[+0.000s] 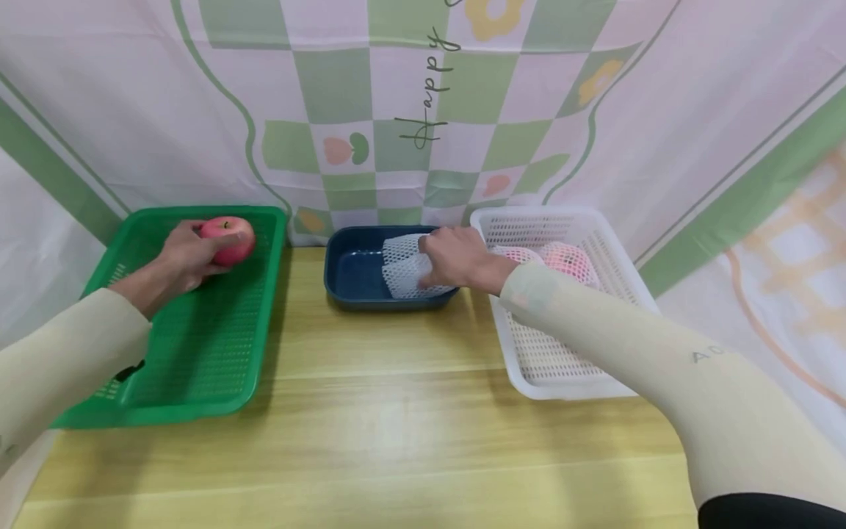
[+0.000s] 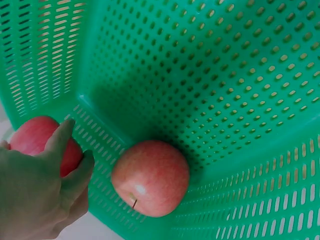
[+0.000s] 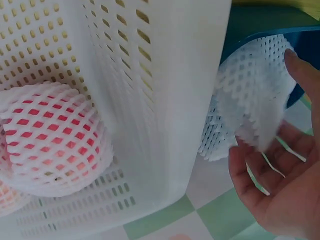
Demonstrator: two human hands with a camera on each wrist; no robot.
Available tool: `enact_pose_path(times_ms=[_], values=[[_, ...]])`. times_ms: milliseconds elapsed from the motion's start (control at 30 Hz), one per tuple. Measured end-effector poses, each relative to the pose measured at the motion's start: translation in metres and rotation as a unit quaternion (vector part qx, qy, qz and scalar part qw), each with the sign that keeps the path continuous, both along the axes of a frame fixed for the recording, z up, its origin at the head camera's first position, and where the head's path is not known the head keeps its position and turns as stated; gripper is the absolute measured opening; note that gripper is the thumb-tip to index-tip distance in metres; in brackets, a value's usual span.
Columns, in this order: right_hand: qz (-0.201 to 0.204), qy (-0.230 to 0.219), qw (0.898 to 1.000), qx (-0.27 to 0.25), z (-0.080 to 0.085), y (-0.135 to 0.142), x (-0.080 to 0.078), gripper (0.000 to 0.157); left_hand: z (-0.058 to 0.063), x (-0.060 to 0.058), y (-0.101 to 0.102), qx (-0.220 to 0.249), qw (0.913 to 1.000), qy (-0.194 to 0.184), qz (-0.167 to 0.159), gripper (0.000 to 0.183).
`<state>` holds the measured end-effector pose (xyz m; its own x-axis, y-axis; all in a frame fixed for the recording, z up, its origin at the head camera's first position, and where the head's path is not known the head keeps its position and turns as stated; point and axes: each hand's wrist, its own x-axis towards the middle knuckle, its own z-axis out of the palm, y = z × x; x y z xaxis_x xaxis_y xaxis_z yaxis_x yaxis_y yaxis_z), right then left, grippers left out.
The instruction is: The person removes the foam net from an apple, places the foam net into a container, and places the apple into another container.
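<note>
In the head view, my left hand grips a red apple inside the green basket. A second apple lies in the same basket, beside the hand in the left wrist view. My right hand is over the right end of a dark blue container. White foam nets lie in that container, under the right fingers. In the right wrist view, thumb and fingers are spread wide around a foam net, with the fingertips at its lower edge.
A white basket on the right holds apples in foam nets, under my right forearm. Its wall rises close beside the blue container. The wooden table runs along the front, and a checked cloth hangs behind the containers.
</note>
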<state>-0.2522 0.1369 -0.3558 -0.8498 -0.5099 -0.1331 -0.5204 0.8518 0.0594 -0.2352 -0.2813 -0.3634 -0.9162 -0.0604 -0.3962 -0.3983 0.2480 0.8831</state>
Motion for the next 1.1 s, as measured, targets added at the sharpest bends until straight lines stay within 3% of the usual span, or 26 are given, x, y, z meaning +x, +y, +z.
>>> enact_pose_path(times_ms=[300,533,700,933,1100], values=[[0.016,0.047,0.998,-0.027,0.008,0.007,0.001,0.062,-0.013,-0.002,0.007,-0.036,0.9989,-0.022,-0.023,0.083],[0.007,0.051,0.998,-0.034,0.018,0.017,0.008,0.062,-0.023,-0.005,0.011,-0.015,0.9979,-0.037,-0.050,0.084],[0.005,0.049,0.998,-0.048,0.021,0.023,0.013,0.060,-0.030,-0.009,0.013,0.009,0.9980,-0.041,-0.046,0.081],[-0.004,0.035,0.997,-0.061,0.028,0.033,0.018,0.060,-0.034,-0.012,0.018,-0.024,0.9970,-0.061,-0.042,0.093],[-0.001,0.045,0.996,-0.071,0.035,0.039,0.018,0.060,-0.036,-0.012,0.021,-0.046,0.9967,-0.049,-0.046,0.087]])
